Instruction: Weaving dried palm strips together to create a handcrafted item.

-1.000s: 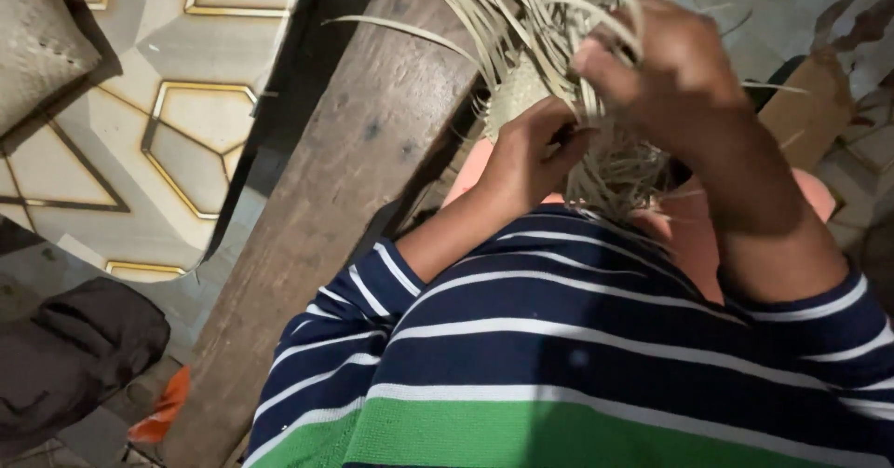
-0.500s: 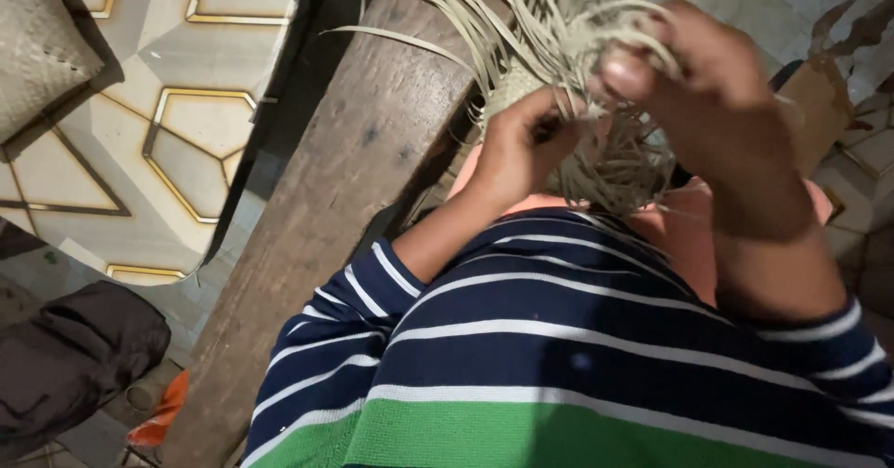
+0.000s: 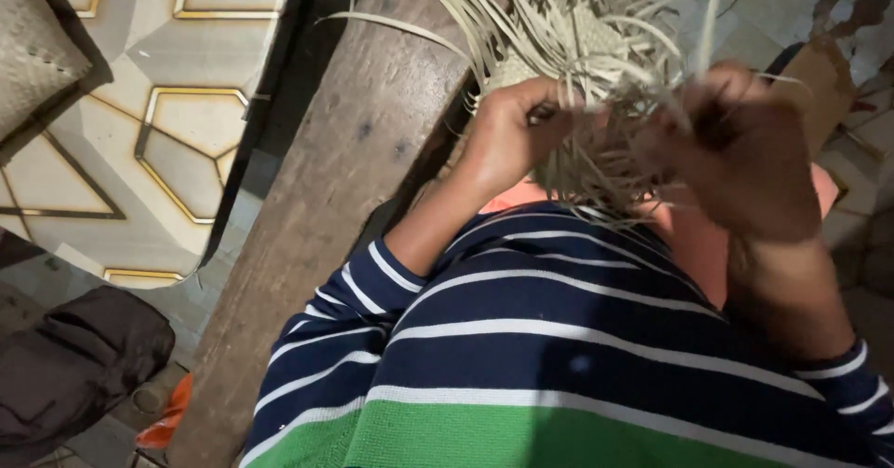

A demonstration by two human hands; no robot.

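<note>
Still mid-weave: left hand (image 3: 507, 133) and right hand (image 3: 745, 151) gripping pale strips (image 3: 577, 30); woven part (image 3: 596, 40) small, many loose ends.

A bundle of pale woven strips (image 3: 577, 49) is gripped by the left hand (image 3: 512, 133) and the right hand (image 3: 745, 151), both closed among loose strands. A wooden plank (image 3: 326, 207) is seen beside the striped sweater (image 3: 559, 356), above patterned floor tiles (image 3: 140, 151).
</note>
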